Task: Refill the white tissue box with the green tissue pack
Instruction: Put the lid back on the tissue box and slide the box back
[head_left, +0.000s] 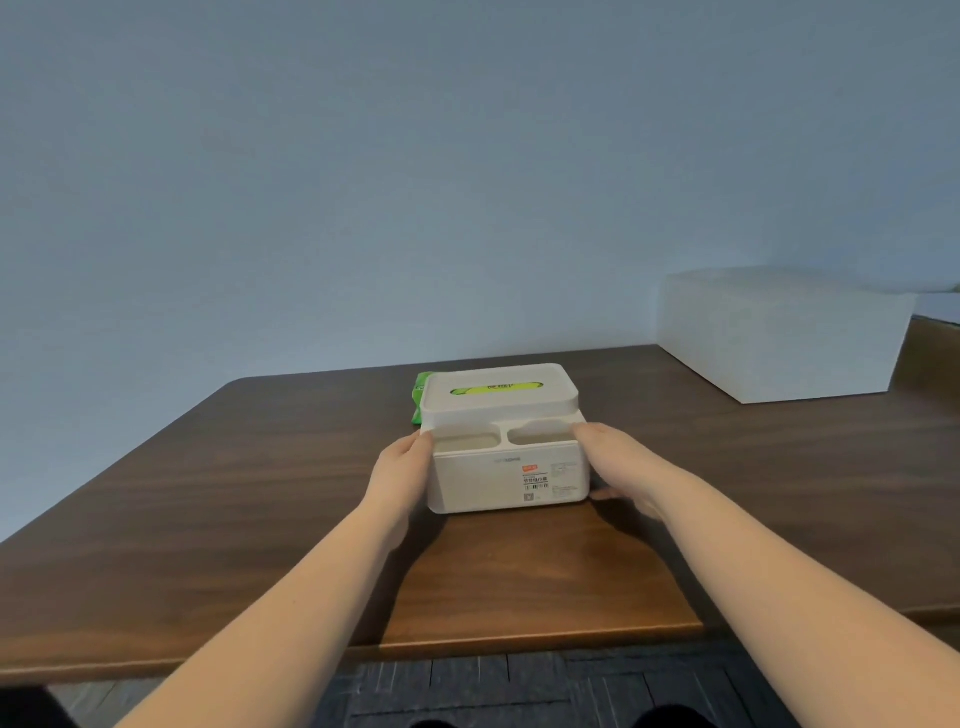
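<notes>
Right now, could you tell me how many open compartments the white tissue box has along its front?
2: the left compartment beside the left hand, and the right compartment beside the right hand. None seems hidden.

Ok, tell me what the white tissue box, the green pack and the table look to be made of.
White tissue box: likely matte moulded plastic, judging by its rounded corners and smooth walls.
Green tissue pack: probably thin glossy plastic film; only a little shows.
Table: wood or wood-look veneer, with brown grain streaks and a soft sheen.

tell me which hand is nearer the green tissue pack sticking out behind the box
Left. The left hand grips the white tissue box on the side where the green tissue pack pokes out behind it; the right hand holds the opposite side.
</notes>
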